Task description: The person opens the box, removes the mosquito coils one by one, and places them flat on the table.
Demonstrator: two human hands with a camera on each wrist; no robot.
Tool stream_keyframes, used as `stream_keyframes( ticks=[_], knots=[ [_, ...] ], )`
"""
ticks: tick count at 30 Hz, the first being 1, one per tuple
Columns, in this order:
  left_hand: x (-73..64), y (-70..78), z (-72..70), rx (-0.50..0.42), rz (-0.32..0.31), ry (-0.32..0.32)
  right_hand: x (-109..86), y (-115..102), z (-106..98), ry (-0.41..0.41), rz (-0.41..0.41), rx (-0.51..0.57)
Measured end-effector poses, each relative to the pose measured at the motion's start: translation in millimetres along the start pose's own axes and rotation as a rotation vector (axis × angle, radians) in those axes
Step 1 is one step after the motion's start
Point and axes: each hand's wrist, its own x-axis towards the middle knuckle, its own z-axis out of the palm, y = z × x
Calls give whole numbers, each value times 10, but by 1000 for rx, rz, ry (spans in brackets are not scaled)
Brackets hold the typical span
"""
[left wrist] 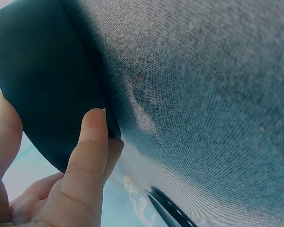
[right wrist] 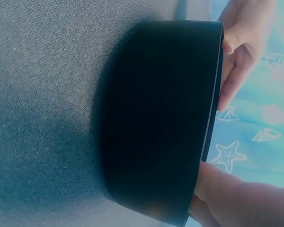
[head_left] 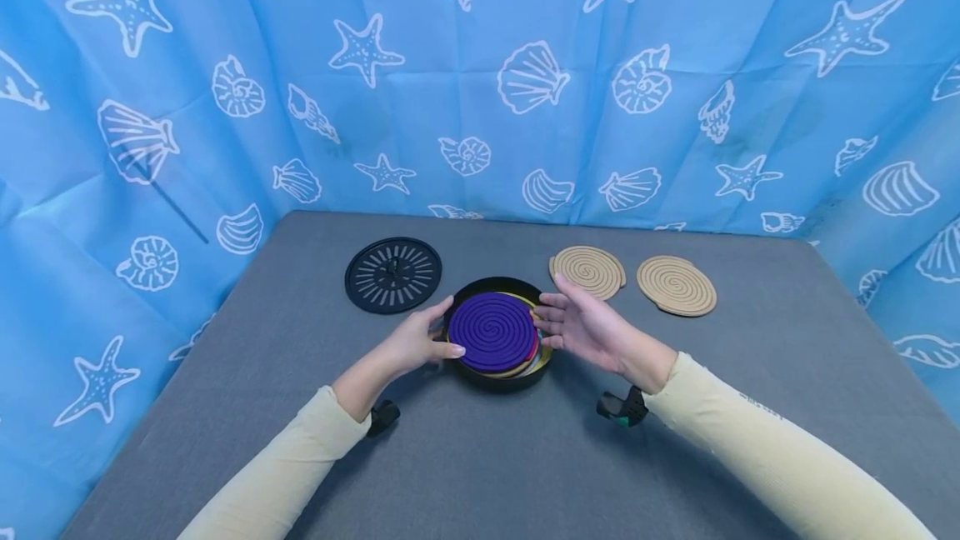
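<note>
A round black tin (head_left: 498, 384) holds a stack of coloured mosquito coils; a purple spiral coil (head_left: 491, 332) lies on top, with red, tan and yellow edges showing under it at the right. At the tin's left side, my left hand (head_left: 416, 338) grips the wall, thumb over the rim beside the purple coil and fingers along the outside (left wrist: 87, 146). Across from it, my right hand (head_left: 588, 327) has its fingers extended at the right rim, close to the coils' edges, thumb raised. From the right wrist, the tin's wall (right wrist: 156, 118) hides the coils.
Behind the tin to the left lies a black slotted round lid (head_left: 393, 275). Two tan mosquito coils, one nearer (head_left: 587, 270) and one farther right (head_left: 677, 285), lie on the grey cloth-covered table (head_left: 480, 473). A blue seashell-patterned curtain (head_left: 465, 107) hangs along the back and sides.
</note>
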Motion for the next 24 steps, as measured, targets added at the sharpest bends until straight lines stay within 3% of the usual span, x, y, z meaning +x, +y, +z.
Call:
stream_keyframes(
  ticks=[9,20,24],
  knots=[
    [-3,2,-8,-4,-13,-4,-20,11,11,4,-2,-3],
    [19,1,-15,-4,-8,-17,-57,-20,-41,-26,-2,69],
    [14,2,-18,-5,-1,-20,-56,-21,-49,9,-31,73]
  ],
)
